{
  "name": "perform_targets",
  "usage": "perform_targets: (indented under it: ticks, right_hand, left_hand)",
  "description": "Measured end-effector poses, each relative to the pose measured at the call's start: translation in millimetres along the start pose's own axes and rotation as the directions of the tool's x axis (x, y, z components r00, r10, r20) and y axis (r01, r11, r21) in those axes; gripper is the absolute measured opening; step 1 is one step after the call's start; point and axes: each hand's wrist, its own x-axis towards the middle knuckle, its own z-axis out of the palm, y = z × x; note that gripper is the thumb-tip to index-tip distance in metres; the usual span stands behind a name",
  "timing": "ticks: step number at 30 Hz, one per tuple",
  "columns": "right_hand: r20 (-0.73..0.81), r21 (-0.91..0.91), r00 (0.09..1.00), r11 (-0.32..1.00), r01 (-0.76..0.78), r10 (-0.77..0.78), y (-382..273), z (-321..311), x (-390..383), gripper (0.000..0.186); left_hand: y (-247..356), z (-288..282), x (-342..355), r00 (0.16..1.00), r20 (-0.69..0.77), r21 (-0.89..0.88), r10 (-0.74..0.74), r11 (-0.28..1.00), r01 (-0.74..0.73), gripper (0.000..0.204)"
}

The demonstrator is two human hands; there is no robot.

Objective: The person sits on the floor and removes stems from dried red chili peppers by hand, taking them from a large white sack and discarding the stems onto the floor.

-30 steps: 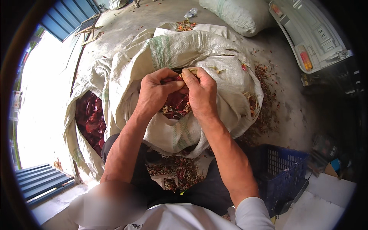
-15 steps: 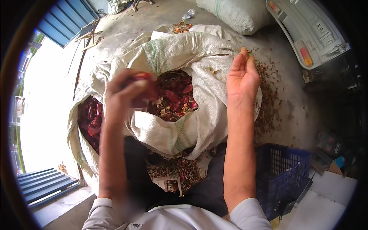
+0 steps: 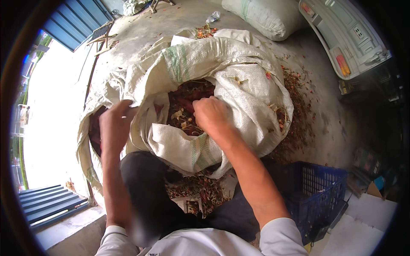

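Note:
Dried red chillies (image 3: 181,94) with pale stems and yellowish bits lie in the rolled-down mouth of a white woven sack (image 3: 252,91). My right hand (image 3: 211,114) is over this opening, its fingers curled in at the right side. The fingertips are hidden, so what they pinch does not show. My left hand (image 3: 115,123), with a ring on one finger, is at the mouth of a second woven sack (image 3: 87,160) on the left. Its fingers are loosely apart near the cloth rim. Dark red chillies (image 3: 94,128) show beside that hand inside the left sack.
Stems and debris (image 3: 299,98) litter the floor right of the sack. A blue plastic crate (image 3: 322,183) stands by my right leg. A full white sack (image 3: 267,17) and a vehicle tailgate (image 3: 348,36) are at the far right. Blue slatted metal (image 3: 53,205) lies at lower left.
My left hand has moved left and down from the middle opening to the left sack; the red chillies it held no longer show. My right hand has come from the right rim into the middle opening.

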Motion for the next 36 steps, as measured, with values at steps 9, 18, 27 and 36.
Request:
perform_targets:
  ticks: [9,18,27,36]
  right_hand:
    - [0.060,0.837,0.967,0.515,-0.184,0.248,0.3,-25.5,2.0,0.016]
    - [0.018,0.324,0.987,0.933,-0.157,0.160,3.5,-41.7,-12.2,0.027]
    - [-0.072,0.053,0.992,0.993,-0.102,0.106,22.4,-28.8,-13.8,0.016]
    - [-0.108,0.135,0.988,0.987,-0.092,0.107,24.8,-31.8,-12.2,0.019]
  left_hand:
    - [37.4,107.3,36.0,0.918,0.385,-0.580,0.095,0.798,0.160,0.033]
    - [30.7,133.8,35.7,0.906,0.424,-0.727,0.003,0.598,0.338,0.022]
    - [5.7,178.2,57.6,0.928,0.335,-0.330,0.163,0.943,-0.047,0.034]
    - [18.0,197.1,63.8,0.946,0.239,-0.372,0.217,0.921,-0.117,0.026]
